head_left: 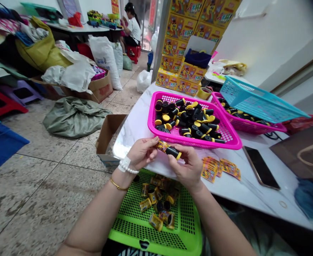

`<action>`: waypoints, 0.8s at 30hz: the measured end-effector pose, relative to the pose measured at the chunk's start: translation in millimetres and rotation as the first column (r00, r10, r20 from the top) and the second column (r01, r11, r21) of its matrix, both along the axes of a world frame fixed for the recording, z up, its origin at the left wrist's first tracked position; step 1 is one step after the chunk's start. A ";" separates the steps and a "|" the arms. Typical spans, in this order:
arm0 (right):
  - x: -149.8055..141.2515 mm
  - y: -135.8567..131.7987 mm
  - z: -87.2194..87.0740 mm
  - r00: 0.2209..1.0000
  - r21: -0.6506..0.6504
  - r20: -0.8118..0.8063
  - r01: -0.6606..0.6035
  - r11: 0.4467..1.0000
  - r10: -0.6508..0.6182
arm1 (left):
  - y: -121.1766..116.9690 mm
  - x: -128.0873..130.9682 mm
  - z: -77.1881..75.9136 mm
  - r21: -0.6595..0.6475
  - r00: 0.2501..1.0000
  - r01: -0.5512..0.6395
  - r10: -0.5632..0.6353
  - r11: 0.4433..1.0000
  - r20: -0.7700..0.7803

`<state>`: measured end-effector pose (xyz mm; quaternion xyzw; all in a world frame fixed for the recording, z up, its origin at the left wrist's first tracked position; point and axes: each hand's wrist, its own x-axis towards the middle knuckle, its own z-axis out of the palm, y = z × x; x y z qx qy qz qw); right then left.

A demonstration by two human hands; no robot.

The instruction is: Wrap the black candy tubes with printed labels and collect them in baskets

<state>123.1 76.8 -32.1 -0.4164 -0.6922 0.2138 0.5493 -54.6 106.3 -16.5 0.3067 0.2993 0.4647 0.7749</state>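
Between my two hands is a small black plastic cup [172, 151] with a yellow rim, lying tilted. A printed orange wrapper [162, 145] covers its left end. The fingers of my left hand [141, 153] pinch the wrapper end, and my right hand [189, 168] grips the cup near its yellow rim. Just beyond them stands a pink basket [181, 141] full of black cups with yellow rims or lids. Below my hands a green basket [190, 233] contains several wrapped cups [155, 222]. Flat orange wrappers [210, 169] lie on the table right of my right hand.
A phone [261, 168] rests on the white table [254, 202]. Behind it, a blue basket [257, 99] leans over a second pink basket [248, 125]. Yellow printed boxes [176, 46] are stacked at the back. A cardboard box [105, 142] stands left of the table. Another person [132, 28] sits far off.
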 end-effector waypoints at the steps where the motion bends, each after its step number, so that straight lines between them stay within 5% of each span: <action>1: 0.1 -0.4 0.4 1.000 0.015 -0.004 0.002 1.000 -0.002 | 0.4 -0.4 0.3 -0.008 1.000 0.002 -0.002 1.000 0.010; 7: 2.2 -1.2 2.4 0.993 0.098 0.058 -0.103 0.990 0.098 | -4.3 4.4 3.5 0.006 0.996 -0.052 0.053 0.999 -0.071; 13: 11.1 -4.6 3.0 0.962 0.367 0.269 -0.140 0.919 0.039 | -23.6 4.0 12.2 -0.009 0.980 -0.093 0.090 0.996 -0.175; 18: 14.5 -18.2 1.8 0.961 0.302 0.270 -0.147 0.942 0.064 | -38.6 4.4 12.0 -0.023 0.978 -0.102 0.096 0.995 -0.187; 24: 18.2 -27.9 21.3 0.904 0.285 0.409 -0.257 0.924 0.125 | -49.5 9.5 7.9 -0.082 0.989 -0.080 0.069 0.993 -0.132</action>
